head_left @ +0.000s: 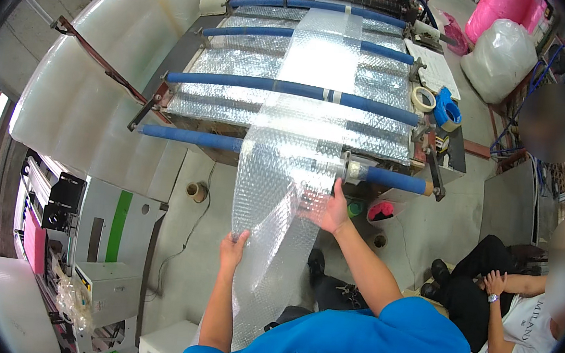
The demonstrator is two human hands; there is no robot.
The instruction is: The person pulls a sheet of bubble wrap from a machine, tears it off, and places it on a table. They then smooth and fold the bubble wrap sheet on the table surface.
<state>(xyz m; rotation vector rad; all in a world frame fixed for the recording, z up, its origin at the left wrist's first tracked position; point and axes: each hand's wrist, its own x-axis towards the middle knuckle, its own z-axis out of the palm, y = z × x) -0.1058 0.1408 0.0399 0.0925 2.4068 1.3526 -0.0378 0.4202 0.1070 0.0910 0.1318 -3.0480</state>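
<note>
A clear strip of bubble wrap runs down from the machine over its front roller and hangs toward my body. My left hand grips the strip's left edge, thumb in front. On the right edge, my right hand is spread, its fingers stretched flat behind the film and visible through it, its thumb pointing up beside the edge. The front roller, wrapped in blue, is just above both hands. A round metal collar sits on it near my right thumb.
Blue rollers cross the foil-covered machine bed. Tape rolls lie at its right side. Large bubble-wrap rolls stand left, above a grey-green machine. A seated person is at right. A cable crosses the floor.
</note>
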